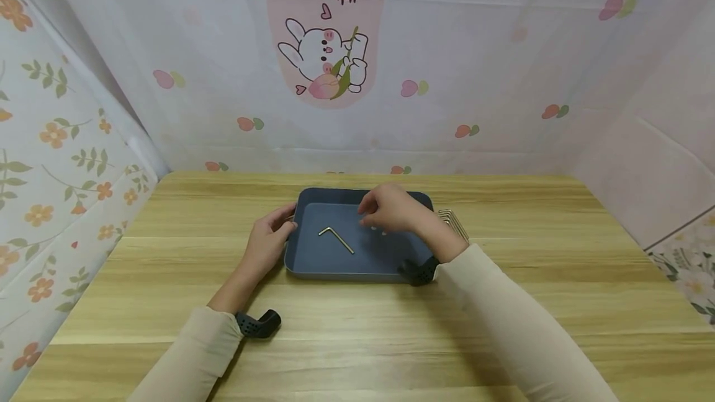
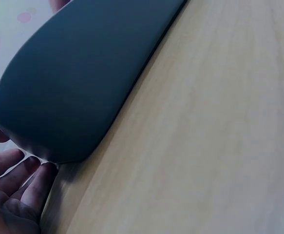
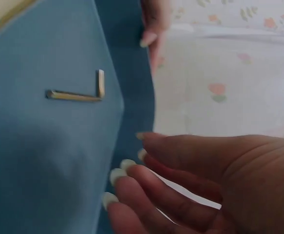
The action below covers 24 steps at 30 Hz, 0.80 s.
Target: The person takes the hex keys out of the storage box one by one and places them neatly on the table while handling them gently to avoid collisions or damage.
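A blue-grey tray (image 1: 335,268) lies on the wooden table. Inside it, left of the middle, is one brass-coloured hex key (image 1: 341,239), also seen in the right wrist view as an L-shaped hex key (image 3: 76,96). My left hand (image 1: 265,242) holds the tray's left side, thumb at the rim and fingers against the outside; the left wrist view shows these fingers (image 2: 32,180) by the tray's corner. Over the tray's right half hovers my right hand (image 1: 393,208), its fingers loosely bent with nothing visible between them.
Several brass-coloured hex keys (image 1: 459,226) lie just beyond the tray's right side, partly hidden by my right forearm. Wooden tabletop (image 1: 346,334) surrounds the tray. A printed cloth (image 1: 480,79) hangs behind the table, and a flowered cloth (image 1: 61,141) hangs at the left.
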Each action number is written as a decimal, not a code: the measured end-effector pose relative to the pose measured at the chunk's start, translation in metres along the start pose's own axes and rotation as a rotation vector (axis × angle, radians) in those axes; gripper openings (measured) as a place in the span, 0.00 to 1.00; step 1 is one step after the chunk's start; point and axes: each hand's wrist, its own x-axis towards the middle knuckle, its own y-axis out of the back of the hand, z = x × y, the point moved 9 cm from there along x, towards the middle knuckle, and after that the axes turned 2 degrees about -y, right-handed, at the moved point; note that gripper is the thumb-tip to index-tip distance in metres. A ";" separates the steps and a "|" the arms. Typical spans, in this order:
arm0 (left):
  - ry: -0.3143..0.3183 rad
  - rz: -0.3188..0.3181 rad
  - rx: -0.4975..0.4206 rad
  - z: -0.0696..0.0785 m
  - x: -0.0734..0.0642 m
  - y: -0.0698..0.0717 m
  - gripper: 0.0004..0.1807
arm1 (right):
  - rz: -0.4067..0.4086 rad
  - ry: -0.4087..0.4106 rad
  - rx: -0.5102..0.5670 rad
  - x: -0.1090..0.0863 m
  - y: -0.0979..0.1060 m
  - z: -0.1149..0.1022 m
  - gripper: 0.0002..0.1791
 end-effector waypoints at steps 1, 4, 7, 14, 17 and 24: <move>0.000 0.000 0.000 0.000 0.000 0.000 0.26 | 0.004 -0.005 0.009 0.002 -0.002 0.000 0.16; -0.005 -0.004 0.006 0.001 0.000 -0.001 0.26 | -0.006 -0.026 0.037 0.007 -0.009 0.001 0.16; -0.004 -0.001 0.012 0.002 0.000 0.001 0.26 | -0.045 -0.049 0.063 0.011 -0.016 0.001 0.16; 0.002 0.000 0.001 0.002 -0.002 0.003 0.26 | -0.146 -0.084 0.079 0.020 -0.031 0.000 0.16; -0.001 -0.003 0.001 0.002 -0.002 0.003 0.26 | -0.163 -0.100 0.070 0.024 -0.037 -0.001 0.16; -0.032 0.016 0.021 0.004 -0.001 0.001 0.27 | -0.111 -0.116 0.070 0.032 -0.041 -0.007 0.19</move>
